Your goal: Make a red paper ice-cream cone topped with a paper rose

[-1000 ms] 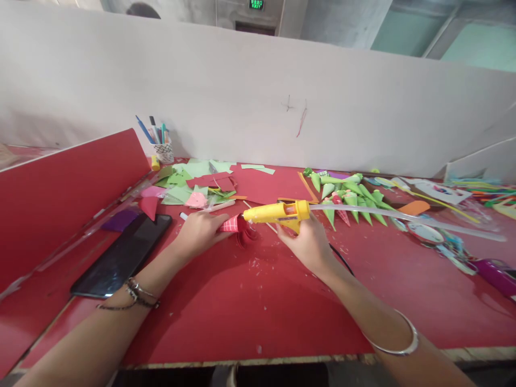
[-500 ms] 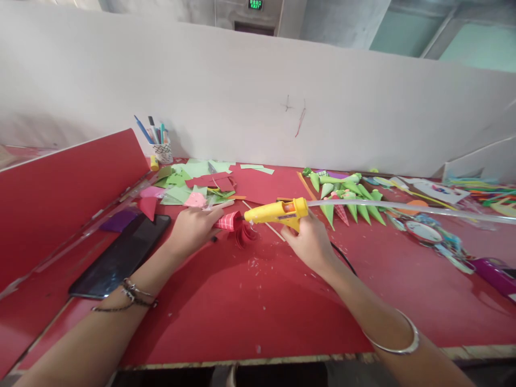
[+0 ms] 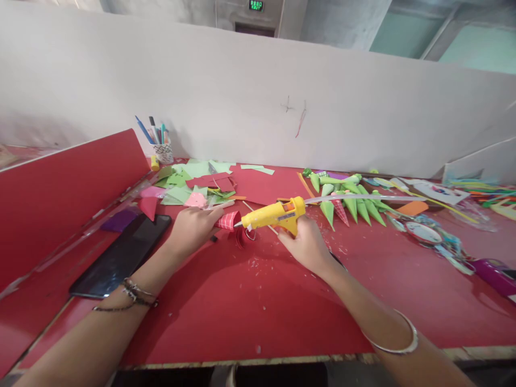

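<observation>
My left hand (image 3: 192,230) is closed around the narrow end of a red paper cone (image 3: 228,221) with a white grid pattern. The cone's wide mouth faces right. My right hand (image 3: 308,244) grips the handle of a yellow hot glue gun (image 3: 274,213), a long clear glue stick (image 3: 363,198) sticking out of its back. The metal nozzle (image 3: 238,224) is at the cone's rim; whether it touches, I cannot tell. Curled red paper strips (image 3: 241,237) lie just below the nozzle on the red table (image 3: 242,306).
A black phone (image 3: 121,255) lies by my left forearm. Green paper scraps (image 3: 177,194) and a pen cup (image 3: 163,152) are behind it. Several green paper cones (image 3: 350,204) sit back right, near an orange paper piece (image 3: 414,208) and a purple object (image 3: 494,275).
The glue gun has pulled slightly back and down from the cone, so its metal nozzle now shows. The far end of the glue stick has swung up and away. My left hand stays put.
</observation>
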`<state>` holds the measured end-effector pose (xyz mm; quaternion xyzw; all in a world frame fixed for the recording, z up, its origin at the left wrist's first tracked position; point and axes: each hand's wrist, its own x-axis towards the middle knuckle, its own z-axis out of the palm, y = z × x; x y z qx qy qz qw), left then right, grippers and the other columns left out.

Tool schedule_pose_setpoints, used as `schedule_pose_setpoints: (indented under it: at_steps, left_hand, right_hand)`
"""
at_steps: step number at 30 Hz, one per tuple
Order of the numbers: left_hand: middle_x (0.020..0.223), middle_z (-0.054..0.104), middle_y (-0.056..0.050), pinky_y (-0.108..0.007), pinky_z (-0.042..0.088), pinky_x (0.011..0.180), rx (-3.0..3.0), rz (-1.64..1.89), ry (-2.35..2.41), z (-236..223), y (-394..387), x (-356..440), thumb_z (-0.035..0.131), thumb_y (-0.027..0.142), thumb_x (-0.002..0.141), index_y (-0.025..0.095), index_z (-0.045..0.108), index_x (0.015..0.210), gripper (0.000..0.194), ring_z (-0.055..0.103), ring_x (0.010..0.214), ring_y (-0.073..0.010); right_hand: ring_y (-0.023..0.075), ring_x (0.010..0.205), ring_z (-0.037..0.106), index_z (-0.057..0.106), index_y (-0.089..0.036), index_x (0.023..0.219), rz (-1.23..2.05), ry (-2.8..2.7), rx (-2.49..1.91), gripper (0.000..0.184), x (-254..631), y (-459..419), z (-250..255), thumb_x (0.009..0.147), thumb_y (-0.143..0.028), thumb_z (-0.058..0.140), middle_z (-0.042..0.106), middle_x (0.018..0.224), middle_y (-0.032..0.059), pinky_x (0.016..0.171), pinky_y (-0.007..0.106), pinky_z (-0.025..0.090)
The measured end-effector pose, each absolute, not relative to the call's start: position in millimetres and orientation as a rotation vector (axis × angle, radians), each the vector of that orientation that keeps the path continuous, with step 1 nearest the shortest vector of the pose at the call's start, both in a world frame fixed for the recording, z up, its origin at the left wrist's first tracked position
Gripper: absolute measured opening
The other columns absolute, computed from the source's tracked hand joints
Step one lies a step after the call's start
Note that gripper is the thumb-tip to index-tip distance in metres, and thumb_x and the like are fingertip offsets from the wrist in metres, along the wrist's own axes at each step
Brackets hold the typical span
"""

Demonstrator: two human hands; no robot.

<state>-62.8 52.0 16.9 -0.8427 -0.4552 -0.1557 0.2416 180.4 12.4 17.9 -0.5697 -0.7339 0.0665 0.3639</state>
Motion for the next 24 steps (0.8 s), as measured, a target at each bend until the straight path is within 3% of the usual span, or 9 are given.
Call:
schedule_pose_setpoints:
  at_steps: [4,7,12,14,18,24]
  left_hand:
    - [0.056,0.062,-0.005,-0.024,0.033,0.047,-2.333,-0.352,-1.291,19.1,49.7,-58.9,0.045,0.023,0.077,0.020,0.063,0.091,0.023,0.059,0.055,-0.0190]
    - [0.057,0.062,-0.004,-0.023,0.035,0.049,-2.351,-0.343,-1.325,21.1,47.9,-56.4,0.045,0.023,0.076,0.021,0.062,0.093,0.025,0.059,0.056,-0.0184]
    - [0.059,0.063,-0.005,-0.024,0.036,0.050,-2.347,-0.328,-1.253,20.2,47.8,-56.2,0.045,0.016,0.073,0.020,0.064,0.085,0.023,0.059,0.058,-0.0189]
    - [0.057,0.062,-0.004,-0.023,0.036,0.050,-2.338,-0.362,-1.252,19.4,48.2,-57.2,0.043,0.015,0.073,0.021,0.063,0.092,0.028,0.059,0.057,-0.0189]
    - [0.059,0.063,-0.005,-0.023,0.036,0.049,-2.332,-0.472,-1.325,18.8,49.6,-60.1,0.044,0.028,0.078,0.022,0.059,0.105,0.031,0.059,0.057,-0.0193]
    - [0.059,0.064,-0.006,-0.023,0.034,0.047,-2.291,-0.427,-1.401,17.8,51.2,-61.4,0.044,0.038,0.080,0.019,0.063,0.088,0.028,0.060,0.057,-0.0198]
  right_hand:
    - [0.0175,0.056,0.056,0.056,-0.015,0.079,0.270,-1.825,-1.496,0.015,178.4,10.5,23.1,0.068,-0.020,0.048,0.059,0.063,0.0040,0.051,0.027,0.043]
    - [0.0163,0.056,0.056,0.056,-0.015,0.077,0.283,-1.802,-1.451,0.014,178.6,11.0,23.8,0.068,-0.018,0.046,0.060,0.064,0.0036,0.051,0.025,0.042]
    - [0.0129,0.046,0.049,0.052,-0.017,0.069,0.160,-1.765,-1.470,0.006,181.5,14.2,22.1,0.067,-0.019,0.047,0.054,0.055,0.0005,0.043,0.022,0.035]
    - [0.0118,0.042,0.045,0.050,-0.018,0.065,0.109,-1.767,-1.479,0.004,182.7,15.0,22.1,0.067,-0.020,0.047,0.050,0.050,-0.0011,0.040,0.022,0.033]
    - [0.0109,0.040,0.042,0.047,-0.019,0.063,0.051,-1.769,-1.476,0.005,184.2,15.5,23.4,0.067,-0.021,0.047,0.044,0.047,-0.0031,0.039,0.022,0.030]
    - [0.0109,0.040,0.043,0.046,-0.019,0.062,0.077,-1.793,-1.467,0.007,184.0,15.3,21.7,0.068,-0.023,0.048,0.044,0.047,-0.0032,0.039,0.022,0.032]
